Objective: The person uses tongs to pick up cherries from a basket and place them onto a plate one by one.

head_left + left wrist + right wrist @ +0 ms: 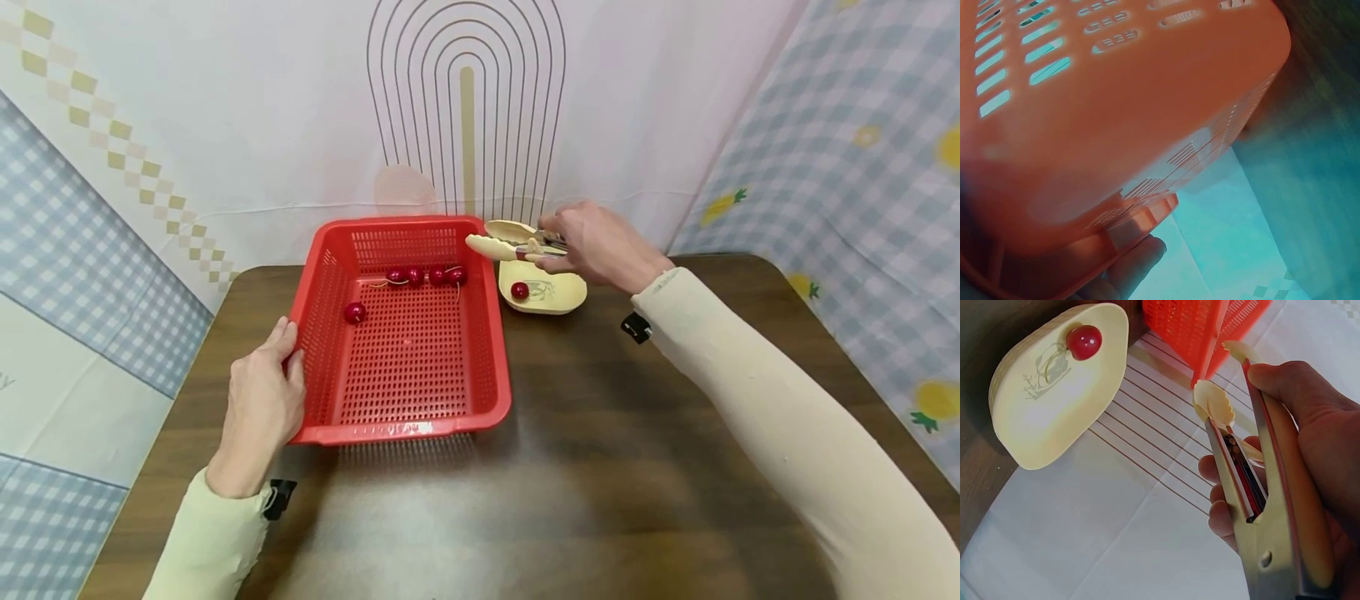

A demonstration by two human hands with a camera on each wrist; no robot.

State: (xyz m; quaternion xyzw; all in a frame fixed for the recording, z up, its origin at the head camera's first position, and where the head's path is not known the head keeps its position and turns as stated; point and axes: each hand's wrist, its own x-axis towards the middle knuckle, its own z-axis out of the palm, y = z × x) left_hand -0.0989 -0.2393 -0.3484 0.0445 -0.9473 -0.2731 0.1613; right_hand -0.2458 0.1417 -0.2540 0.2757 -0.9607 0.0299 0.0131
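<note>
My left hand [262, 396] grips the left rim of a red plastic basket [495, 367]. The basket's perforated side and bottom [1129, 112] fill much of the left wrist view, with my fingertips [1144, 256] at its rim. Several dark red cherries [355, 312] lie inside, most in a row near the back wall. In my right hand [600, 246] is a pair of tongs [1266, 531] with cream scalloped tips. The tips stand apart with nothing between them, near the basket's back right corner. Below them, a cream bowl [558, 296] holds one cherry [1084, 342].
A brown wooden table [637, 467] lies under everything. Behind it hangs a white cloth [285, 108] with arch lines. Checked cloth [847, 167] with pineapple prints hangs at the right, and blue checked cloth [82, 242] at the left.
</note>
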